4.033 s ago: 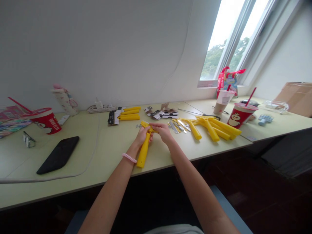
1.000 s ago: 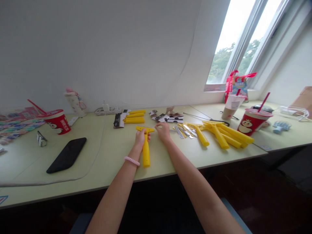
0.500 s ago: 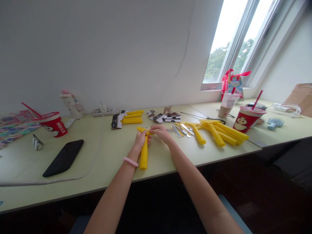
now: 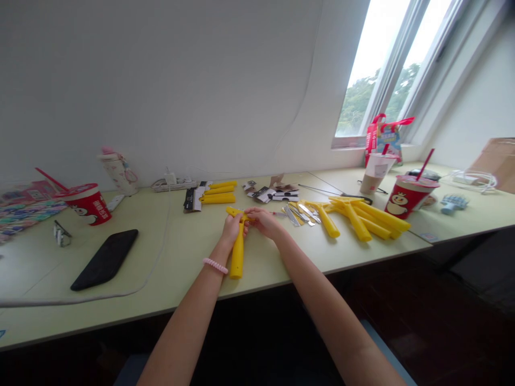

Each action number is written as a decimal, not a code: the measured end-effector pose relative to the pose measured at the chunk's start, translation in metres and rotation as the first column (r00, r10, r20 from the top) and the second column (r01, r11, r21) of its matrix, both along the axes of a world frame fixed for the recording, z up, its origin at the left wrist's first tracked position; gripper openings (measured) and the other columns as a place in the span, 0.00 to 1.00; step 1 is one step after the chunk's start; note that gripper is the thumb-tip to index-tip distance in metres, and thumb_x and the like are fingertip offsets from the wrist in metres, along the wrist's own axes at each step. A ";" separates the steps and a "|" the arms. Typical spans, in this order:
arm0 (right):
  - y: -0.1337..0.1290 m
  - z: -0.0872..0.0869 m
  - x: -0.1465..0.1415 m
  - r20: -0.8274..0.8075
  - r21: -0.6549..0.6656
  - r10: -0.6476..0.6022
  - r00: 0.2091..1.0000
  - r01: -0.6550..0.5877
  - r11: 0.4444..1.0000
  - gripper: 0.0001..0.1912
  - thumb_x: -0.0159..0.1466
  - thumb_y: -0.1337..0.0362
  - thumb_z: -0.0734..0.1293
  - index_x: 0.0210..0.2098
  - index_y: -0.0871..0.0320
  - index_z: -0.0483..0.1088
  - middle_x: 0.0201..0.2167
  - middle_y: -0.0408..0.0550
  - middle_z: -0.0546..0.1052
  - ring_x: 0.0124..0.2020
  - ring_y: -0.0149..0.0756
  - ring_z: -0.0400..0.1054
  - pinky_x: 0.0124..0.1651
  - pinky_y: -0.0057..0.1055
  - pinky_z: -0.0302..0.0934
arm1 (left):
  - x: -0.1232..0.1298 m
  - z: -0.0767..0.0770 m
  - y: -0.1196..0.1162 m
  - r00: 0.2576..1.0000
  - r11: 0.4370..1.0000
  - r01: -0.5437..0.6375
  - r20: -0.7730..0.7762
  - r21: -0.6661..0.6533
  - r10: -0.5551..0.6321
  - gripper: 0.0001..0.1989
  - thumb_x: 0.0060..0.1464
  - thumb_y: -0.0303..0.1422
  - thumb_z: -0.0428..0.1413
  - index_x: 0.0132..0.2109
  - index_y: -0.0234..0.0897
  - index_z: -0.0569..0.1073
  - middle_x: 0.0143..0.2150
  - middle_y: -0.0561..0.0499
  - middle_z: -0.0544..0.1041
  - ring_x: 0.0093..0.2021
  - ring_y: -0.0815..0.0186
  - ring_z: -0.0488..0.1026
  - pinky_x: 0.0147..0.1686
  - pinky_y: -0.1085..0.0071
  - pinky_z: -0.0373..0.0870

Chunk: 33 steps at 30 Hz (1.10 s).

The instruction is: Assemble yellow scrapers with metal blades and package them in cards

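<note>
One yellow plastic scraper (image 4: 237, 252), handle pointing toward the person, held over the pale green surface (image 4: 169, 262). Left hand (image 4: 231, 230) closed around its neck; right hand (image 4: 267, 224) gripping its crossbar. Pink coil wristband (image 4: 215, 266) on left wrist. Nearby: loose steel blades (image 4: 295, 216) to the right, heaped yellow scrapers (image 4: 358, 221) beyond them, three yellow handles (image 4: 219, 197) ahead-left.

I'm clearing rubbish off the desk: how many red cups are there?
2: one red cup at the left end of the desk, and one red cup at the right end, near the window.
</note>
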State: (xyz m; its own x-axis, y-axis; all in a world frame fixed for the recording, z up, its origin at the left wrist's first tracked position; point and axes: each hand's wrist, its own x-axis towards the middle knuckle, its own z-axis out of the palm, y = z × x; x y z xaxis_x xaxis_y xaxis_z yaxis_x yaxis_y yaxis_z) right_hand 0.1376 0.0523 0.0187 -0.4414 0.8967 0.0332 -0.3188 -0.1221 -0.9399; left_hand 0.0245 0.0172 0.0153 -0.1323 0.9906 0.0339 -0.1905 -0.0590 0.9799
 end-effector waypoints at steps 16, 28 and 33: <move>0.008 -0.019 -0.007 0.579 0.778 -0.728 0.366 0.019 0.628 0.17 0.58 0.71 0.55 0.40 0.58 0.73 0.42 0.53 0.69 0.46 0.41 0.57 0.49 0.34 0.50 | -0.012 0.011 -0.001 0.851 0.871 -0.486 0.190 -0.065 0.489 0.03 0.45 0.29 0.46 0.27 0.37 0.58 0.17 0.56 0.66 0.13 0.74 0.62 0.14 0.78 0.58; 0.023 -0.016 -0.022 0.584 0.789 -0.796 0.159 -0.339 0.512 0.19 0.62 0.68 0.54 0.47 0.52 0.70 0.44 0.53 0.68 0.46 0.44 0.53 0.46 0.38 0.45 | -0.010 0.007 0.001 0.887 0.908 -0.412 0.194 -0.077 0.419 0.02 0.46 0.29 0.46 0.29 0.37 0.57 0.16 0.56 0.65 0.12 0.74 0.61 0.13 0.78 0.57; 0.018 -0.015 -0.019 0.577 0.795 -0.800 0.164 -0.340 0.503 0.16 0.61 0.68 0.56 0.38 0.55 0.74 0.40 0.53 0.69 0.44 0.42 0.54 0.46 0.36 0.46 | -0.010 0.006 0.001 0.900 0.917 -0.391 0.172 -0.083 0.400 0.03 0.46 0.29 0.47 0.30 0.37 0.57 0.17 0.56 0.66 0.13 0.73 0.62 0.14 0.78 0.57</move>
State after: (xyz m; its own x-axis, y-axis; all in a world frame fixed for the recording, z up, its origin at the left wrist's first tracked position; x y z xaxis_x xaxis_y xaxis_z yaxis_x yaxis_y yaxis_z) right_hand 0.1181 0.0707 0.0033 -0.4084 0.7933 0.4516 0.8594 0.5009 -0.1025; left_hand 0.0146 0.0178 0.0212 -0.5131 0.8554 -0.0716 -0.3351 -0.1228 0.9342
